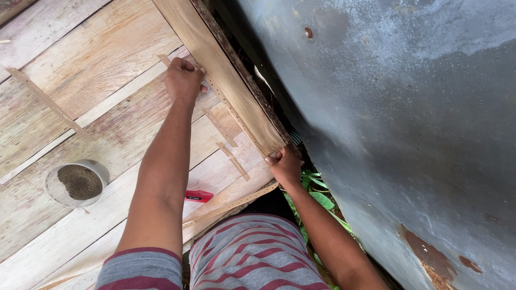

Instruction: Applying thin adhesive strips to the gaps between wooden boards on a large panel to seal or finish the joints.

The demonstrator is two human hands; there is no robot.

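Wooden plank (226,80), frame centre, gripped by left hand (184,80) curled over its left edge and right hand (283,164) clasping its lower end, tight against grey metal sheet (408,118).

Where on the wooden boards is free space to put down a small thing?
Bare boards lie between the bowl of dark powder and the left hand, and above the bowl toward the thin strip. Crowded: around the red tool and the plank both hands grip; the right hand holds its end.
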